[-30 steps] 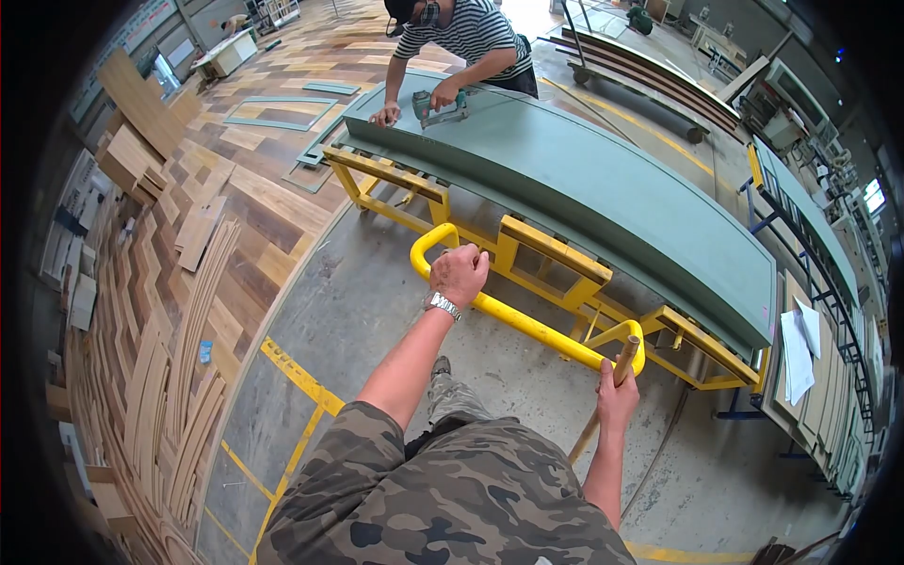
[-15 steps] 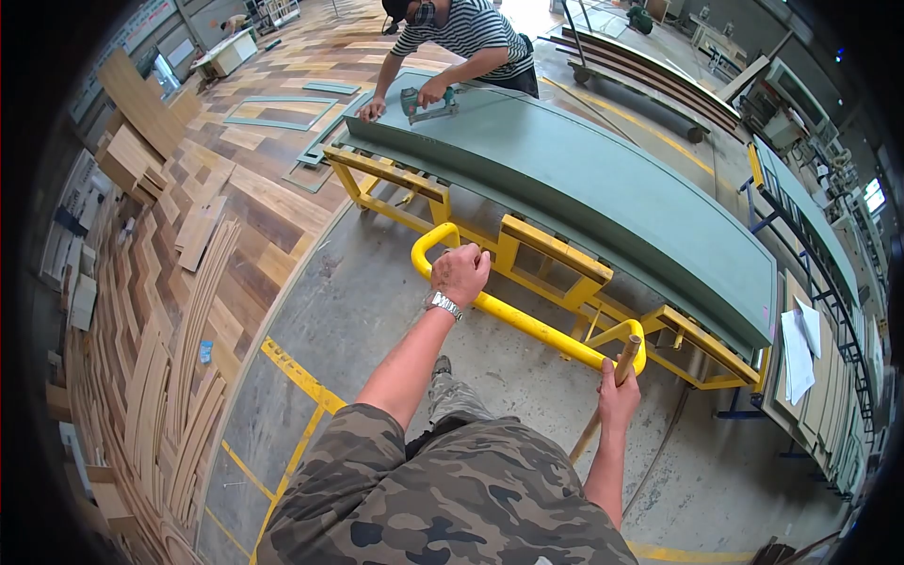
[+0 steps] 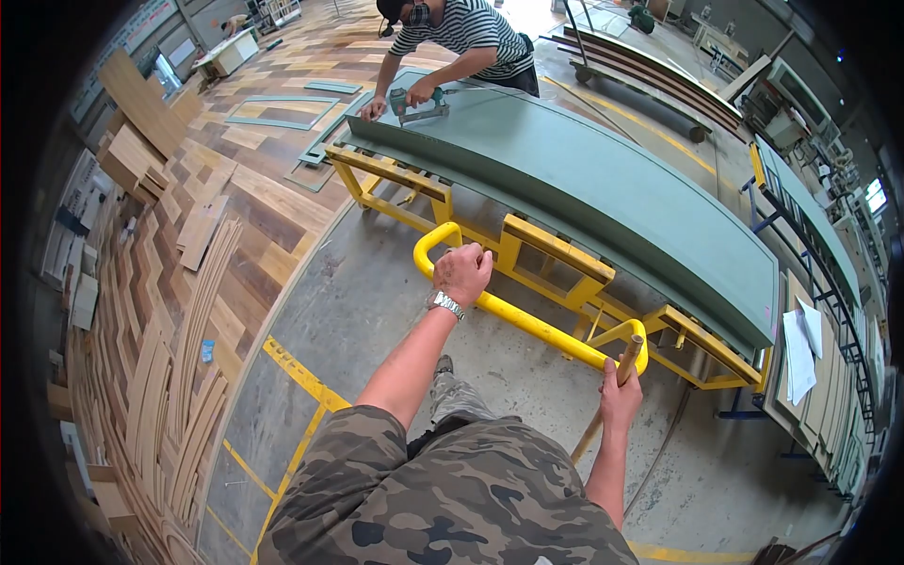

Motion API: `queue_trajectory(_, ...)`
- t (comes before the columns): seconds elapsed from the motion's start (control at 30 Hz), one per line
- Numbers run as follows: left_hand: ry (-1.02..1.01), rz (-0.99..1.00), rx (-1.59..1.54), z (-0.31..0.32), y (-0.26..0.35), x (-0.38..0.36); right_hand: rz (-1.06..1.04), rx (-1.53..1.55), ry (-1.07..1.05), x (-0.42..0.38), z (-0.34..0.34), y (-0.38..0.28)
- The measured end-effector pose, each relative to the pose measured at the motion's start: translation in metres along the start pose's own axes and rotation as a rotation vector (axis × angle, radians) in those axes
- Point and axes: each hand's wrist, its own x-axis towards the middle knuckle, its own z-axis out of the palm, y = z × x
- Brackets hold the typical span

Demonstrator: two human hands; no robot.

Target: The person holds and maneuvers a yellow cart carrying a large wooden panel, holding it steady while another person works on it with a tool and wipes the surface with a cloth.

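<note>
My left hand (image 3: 462, 275), with a metal watch on its wrist, is closed around the yellow push bar (image 3: 535, 327) near its left bend. My right hand (image 3: 620, 400) grips a wooden stick (image 3: 630, 350), which stands tilted beside the bar's right end. Beyond the bar is a yellow metal frame (image 3: 557, 252). A long grey-green panel (image 3: 612, 188) with a raised edge lies on top of it. At the panel's far left end, a co-worker (image 3: 476, 38) in a striped shirt holds a green nail gun (image 3: 419, 102) against it.
Wooden boards (image 3: 193, 348) lie on the patterned wood floor to the left. A rack of panels (image 3: 819, 386) with white papers (image 3: 800, 348) stands at the right. Behind the co-worker's side, a trolley (image 3: 650, 89) carries long boards. Yellow lines (image 3: 301, 377) mark the concrete.
The co-worker's nail gun has shifted slightly left along the panel. My hands stay in the same places on the bar and the stick.
</note>
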Motion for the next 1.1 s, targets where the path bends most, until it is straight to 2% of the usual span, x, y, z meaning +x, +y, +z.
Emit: queue_trajectory(1.1, 0.039, -0.004, -0.017, 0.0066, -0.0029, 0.0004, -0.037, 0.007, -0.004, 0.0035, 0.0014, 0.0085)
